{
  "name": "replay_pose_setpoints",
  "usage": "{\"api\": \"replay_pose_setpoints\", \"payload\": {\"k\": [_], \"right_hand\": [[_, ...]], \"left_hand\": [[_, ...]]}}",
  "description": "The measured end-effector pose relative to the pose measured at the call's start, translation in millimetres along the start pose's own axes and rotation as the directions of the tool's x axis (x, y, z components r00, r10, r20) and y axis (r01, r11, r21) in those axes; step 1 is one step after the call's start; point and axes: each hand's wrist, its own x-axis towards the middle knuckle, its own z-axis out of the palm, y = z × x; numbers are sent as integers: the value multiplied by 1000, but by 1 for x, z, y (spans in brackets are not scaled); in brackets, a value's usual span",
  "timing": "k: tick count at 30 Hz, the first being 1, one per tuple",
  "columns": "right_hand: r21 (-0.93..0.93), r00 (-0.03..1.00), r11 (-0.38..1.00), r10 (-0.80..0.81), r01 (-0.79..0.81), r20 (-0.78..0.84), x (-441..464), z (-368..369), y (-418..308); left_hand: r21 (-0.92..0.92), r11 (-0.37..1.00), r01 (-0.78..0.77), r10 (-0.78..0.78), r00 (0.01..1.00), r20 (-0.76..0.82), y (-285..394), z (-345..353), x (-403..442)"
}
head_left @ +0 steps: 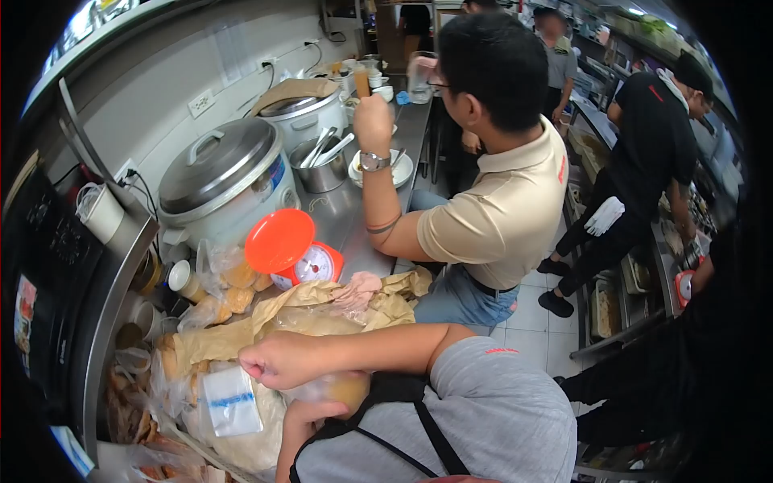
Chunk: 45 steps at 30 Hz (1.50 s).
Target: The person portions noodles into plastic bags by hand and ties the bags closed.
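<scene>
The person's left hand [310,414], nearest the lower edge, has its thumb against a clear plastic bag with yellowish contents [350,388]; the other fingers are hidden, so I cannot tell whether they are clamped on it. The bag is tucked under the bare right forearm, close to the black apron straps [435,435], its upper part covered by the arm. The right hand [278,362] is curled into a fist, fingers together; the fingertips are out of sight, and whether they pinch any plastic I cannot tell.

Just beside the fist lies a flat white packet with a blue printed band [231,401], on pale, cloudy plastic. Crumpled brown paper [213,342] spreads beyond the forearm, with a limp pink piece, perhaps cloth or a glove [358,290], on it. Left of the paper, clear bags of orange-brown food [233,278] overlap too much to separate.

Past these stands a red dial scale [314,264] with a round red dish [280,241]; its figures are illegible. Behind it are a large lidded cooker [221,173] and a steel pot of utensils [324,173]. A co-worker in a beige shirt [507,201] raises a blurred hand [374,125], partly hiding a white bowl [403,171]. Farther right, dark border swallows part of a black-clad worker [656,129].
</scene>
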Motion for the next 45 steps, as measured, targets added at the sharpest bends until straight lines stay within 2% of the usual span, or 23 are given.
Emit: {"api": "replay_pose_setpoints", "payload": {"k": [3,5,6,9,12,13,15,16,18,19,21,22,25,28,31,34,36,39,40,41,42,44,45], "right_hand": [[-18,1000,1000,-10,10,6,-7,-3,1],[75,993,991,105,-109,52,-15,-13,-2],[121,984,978,161,-170,81,-19,-19,-3],[303,999,952,37,-33,-8,-38,-31,28],[207,928,943,185,-260,323,-55,-45,24],[170,883,930,235,-325,406,-57,-46,20],[56,961,995,64,-82,269,-56,-37,24],[-14,978,999,-34,38,208,-54,-34,24],[39,996,996,-85,84,13,-52,-35,9],[64,991,992,-104,110,-85,-51,-37,3],[-41,994,998,-52,48,-95,-48,-39,20],[-93,994,996,-26,17,-102,-47,-39,24],[-100,996,995,-10,1,-88,-46,-45,8],[190,1000,982,7,-5,-12,-43,-40,11],[-337,979,933,175,-130,106,-45,-36,25],[-39,1000,999,-30,30,-2,-42,-24,28],[-11,997,997,76,-75,31,-44,-13,31],[-200,932,946,295,-255,211,-45,-7,32],[-300,915,912,349,-281,204,-42,-10,29],[-157,941,944,312,-291,129,-41,-11,34],[-9,954,955,298,-298,40,-41,-11,39],[-85,969,966,246,-245,0,-36,-12,34],[-127,976,968,216,-218,-31,-33,-12,31]], "left_hand": [[-47,999,20,-16,997,77,-3,5,8],[-68,998,13,-6,995,101,-13,5,11],[-27,997,-74,78,984,158,-27,1,16],[-46,984,-172,173,985,21,-9,10,18],[-35,990,-137,135,989,-66,-4,-2,15],[57,998,-26,36,983,-180,-3,-6,13],[190,955,226,-129,898,-420,-3,-13,6],[184,967,175,-70,880,-470,-8,-18,2],[182,981,71,45,823,-566,-19,-27,-4],[289,956,52,139,787,-601,-17,-32,-5],[489,871,39,325,701,-634,-6,-38,-5],[335,942,-7,246,694,-677,0,-40,-8],[552,825,-119,520,541,-661,22,-40,-11],[674,729,-118,649,434,-625,37,-35,-15],[704,710,-2,600,524,-604,23,-45,-17],[742,666,-73,685,454,-570,31,-34,-11],[852,522,-32,750,494,-441,29,-42,-12],[807,585,-84,694,567,-444,13,-43,-6],[671,719,-180,633,567,-526,9,-47,-4],[500,818,-285,563,578,-590,5,-48,-4],[403,863,-304,497,658,-565,0,-47,-5],[191,925,-328,379,807,-453,-6,-42,-5],[185,963,-198,257,885,-389,-6,-38,-4]]}}
